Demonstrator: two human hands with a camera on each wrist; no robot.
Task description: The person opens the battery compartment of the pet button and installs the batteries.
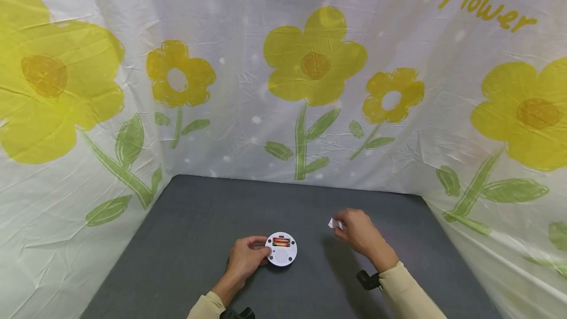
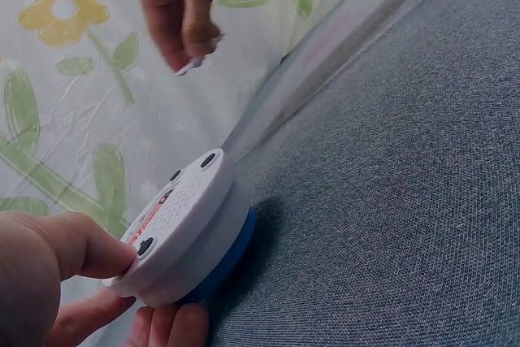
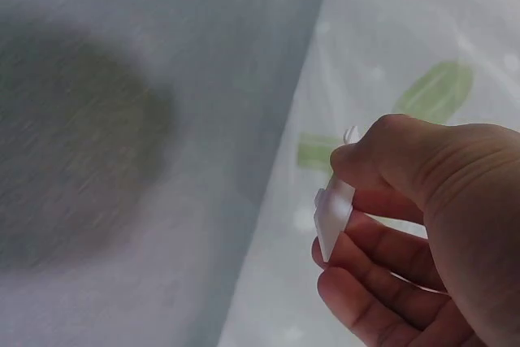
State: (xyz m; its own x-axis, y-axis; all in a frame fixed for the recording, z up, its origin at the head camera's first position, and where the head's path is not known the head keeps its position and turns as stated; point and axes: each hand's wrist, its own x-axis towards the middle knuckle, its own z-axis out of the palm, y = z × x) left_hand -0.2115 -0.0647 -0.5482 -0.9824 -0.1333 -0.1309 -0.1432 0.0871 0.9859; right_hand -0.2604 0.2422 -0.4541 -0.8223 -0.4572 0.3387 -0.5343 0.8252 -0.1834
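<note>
A round white device [image 1: 281, 258] lies upside down, its underside showing a speaker grille and black feet. In its uncovered battery compartment sit two red batteries [image 1: 281, 242] side by side. My left hand [image 1: 244, 260] pinches the device at its left edge, thumb on the underside and fingers below. The left wrist view shows a blue band [image 2: 223, 264] round its lower part, close over the table. Raised to the right, my right hand [image 1: 360, 233] pinches a small white battery cover [image 3: 335, 213] with a clip tab between thumb and fingers, apart from the device.
The dark grey table [image 1: 212, 206] runs back to a white curtain [image 1: 239, 127] printed with yellow flowers, which also rises at the left and right sides. A black wrist strap [image 1: 368, 279] sits on my right wrist, by the sleeve cuff.
</note>
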